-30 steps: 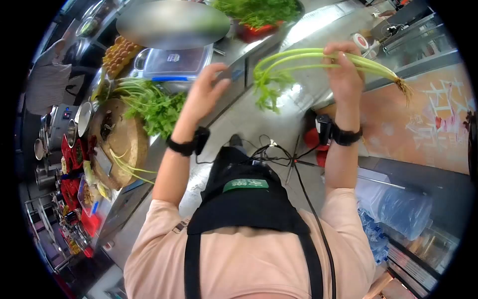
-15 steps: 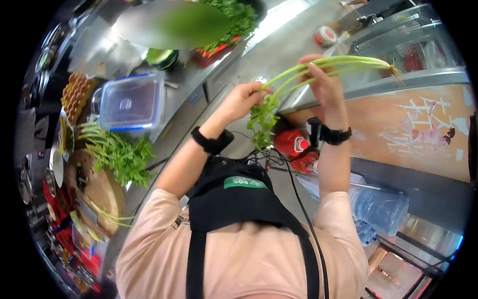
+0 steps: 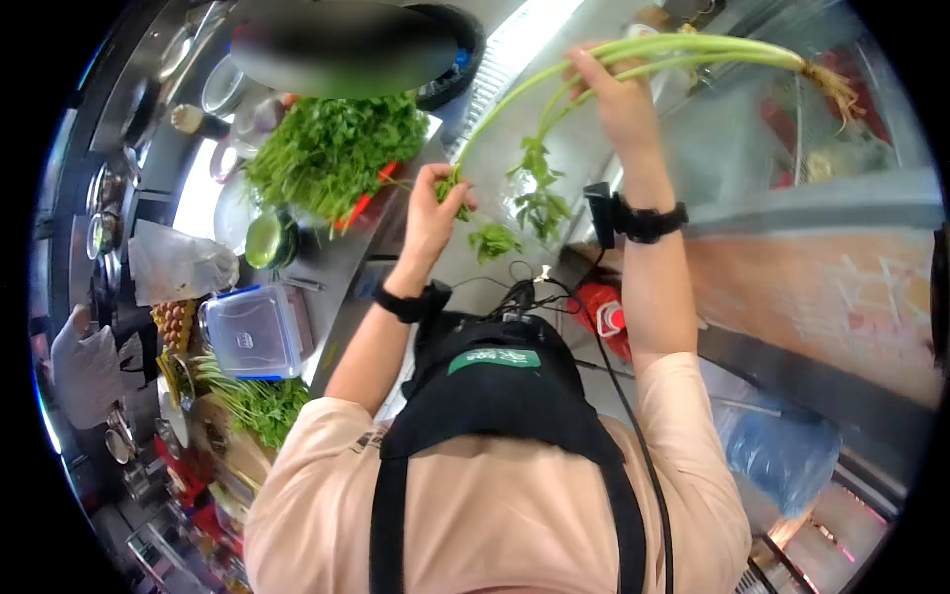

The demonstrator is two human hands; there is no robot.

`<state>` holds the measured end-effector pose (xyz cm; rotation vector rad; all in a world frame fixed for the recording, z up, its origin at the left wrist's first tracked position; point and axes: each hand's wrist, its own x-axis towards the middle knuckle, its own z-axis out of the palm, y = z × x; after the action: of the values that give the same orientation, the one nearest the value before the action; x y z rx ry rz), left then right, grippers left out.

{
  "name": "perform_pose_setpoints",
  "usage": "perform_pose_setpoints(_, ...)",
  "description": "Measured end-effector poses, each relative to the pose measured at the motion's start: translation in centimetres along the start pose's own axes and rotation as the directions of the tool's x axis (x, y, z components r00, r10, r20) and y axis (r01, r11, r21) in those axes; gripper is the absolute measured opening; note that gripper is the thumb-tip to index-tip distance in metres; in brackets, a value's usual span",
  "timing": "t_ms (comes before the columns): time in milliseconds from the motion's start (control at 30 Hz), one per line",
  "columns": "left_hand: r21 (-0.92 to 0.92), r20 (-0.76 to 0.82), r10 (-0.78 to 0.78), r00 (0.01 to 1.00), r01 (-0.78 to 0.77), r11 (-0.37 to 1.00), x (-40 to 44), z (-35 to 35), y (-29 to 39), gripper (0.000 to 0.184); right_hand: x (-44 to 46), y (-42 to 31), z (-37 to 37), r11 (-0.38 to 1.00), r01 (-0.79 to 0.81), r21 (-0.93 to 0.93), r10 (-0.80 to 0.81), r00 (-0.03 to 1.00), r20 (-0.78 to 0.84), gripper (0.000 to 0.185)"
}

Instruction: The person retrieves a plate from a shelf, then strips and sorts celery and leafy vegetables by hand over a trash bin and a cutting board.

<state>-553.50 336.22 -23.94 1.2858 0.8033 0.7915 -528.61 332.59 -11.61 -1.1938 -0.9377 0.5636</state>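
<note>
Long pale-green celery stalks (image 3: 717, 43) with stringy brown roots (image 3: 831, 87) arch in front of me, held at both ends of the stretch between my hands. My right hand (image 3: 616, 94) is closed round the stalks on the root side. Nearer the leafy end, my left hand (image 3: 433, 210) pinches a thin stem and some leaves between thumb and fingers. Other celery leaves (image 3: 539, 198) hang down between the two hands, over the floor. A heap of leafy greens (image 3: 341, 153) lies on the counter to the left of my left hand, with red strips at its edge.
Along the left counter are a lidded clear box (image 3: 252, 332), a green bowl (image 3: 265, 241), eggs (image 3: 174, 325) and more leafy stalks (image 3: 262, 401). A black bin (image 3: 473, 59) stands beyond. At right are a glass-sided case (image 3: 737, 148), a red bottle (image 3: 606, 319) and a blue plastic jug (image 3: 782, 455).
Both hands have moved forward and away from my body with the celery. My left hand has gone left, farther from my right, toward the leafy tips. The view has shifted too.
</note>
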Motion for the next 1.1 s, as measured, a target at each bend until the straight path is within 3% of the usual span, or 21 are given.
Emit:
perform_pose_setpoints(67,0.111,-0.070,0.039,0.997,-0.031,0.993,2.7,1.4,0.5,0.013,2.8,0.6,0.7,0.994,0.025,-0.104,-0.027,0.999,-0.019,0.017)
perform_pose_setpoints(233,0.407,-0.183,0.118,0.976,-0.034,0.913,9.4,2.9,1.3,0.015,11.6,3.0,1.9,0.983,-0.074,-0.166,0.071,0.997,-0.021,0.022)
perform_pose_setpoints(267,0.553,-0.150,0.319,0.936,-0.188,0.811,11.2,2.8,0.9,0.015,13.5,3.3,2.3,0.977,-0.046,-0.207,0.050,0.999,0.015,0.022)
perform_pose_setpoints(333,0.512,-0.161,0.266,0.950,-0.151,0.846,14.0,3.3,1.3,0.015,16.8,4.1,2.3,0.977,0.062,-0.204,-0.033,0.990,0.140,0.020)
perform_pose_setpoints(400,0.502,-0.104,0.195,0.975,-0.117,0.857,17.9,3.3,1.2,0.017,20.0,4.7,2.4,0.974,0.065,-0.216,-0.034,0.989,0.143,0.019)
perform_pose_setpoints(500,0.380,-0.095,0.209,0.973,-0.159,0.911,23.2,4.8,1.6,0.019,24.7,4.3,1.6,0.959,0.032,-0.282,0.005,0.992,0.130,0.021)
perform_pose_setpoints(633,0.384,-0.011,0.179,0.984,-0.161,0.909,30.0,6.7,2.5,0.017,30.8,5.4,-1.1,0.959,0.062,-0.277,-0.036,0.995,0.097,0.020)
perform_pose_setpoints(833,0.336,-0.076,-0.011,0.997,0.036,0.941,39.1,9.4,2.3,0.018,39.5,10.3,-5.1,0.976,0.061,-0.209,-0.046,0.996,0.072,0.023)
perform_pose_setpoints(900,0.423,-0.143,0.096,0.985,-0.027,0.906,42.9,9.7,0.3,0.021,42.1,13.9,-5.9,0.994,0.031,-0.102,-0.024,0.997,0.071,0.022)
perform_pose_setpoints(933,0.367,-0.215,0.149,0.965,-0.062,0.928,45.2,9.2,-3.4,0.022,44.4,15.5,-6.4,0.999,0.040,-0.016,-0.039,0.997,0.065,0.020)
perform_pose_setpoints(967,0.298,-0.276,0.210,0.938,-0.124,0.947,48.0,8.8,-6.4,0.023,46.3,17.2,-6.5,0.996,0.032,-0.078,-0.029,0.999,0.043,0.019)
perform_pose_setpoints(1000,0.098,-0.313,-0.029,0.949,0.063,0.993,48.8,9.0,-3.1,0.021,47.5,17.9,-6.2,1.000,-0.012,-0.003,0.012,0.997,0.079,0.017)
perform_pose_setpoints(1033,0.099,-0.265,-0.079,0.961,0.109,0.989,50.2,8.3,-2.2,0.018,48.9,19.2,-5.9,1.000,-0.009,-0.003,0.009,0.993,0.115,0.018)
perform_pose_setpoints(1067,-0.251,-0.363,-0.246,0.899,0.159,0.955,51.3,8.1,-1.8,0.015,50.8,19.3,-5.2,0.998,0.000,0.058,-0.003,0.999,0.053,0.017)
perform_pose_setpoints(1100,-0.572,-0.447,-0.402,0.799,0.091,0.816,52.3,8.0,-1.3,0.013,53.1,19.4,-5.2,0.992,-0.002,0.130,0.002,1.000,-0.001,0.016)
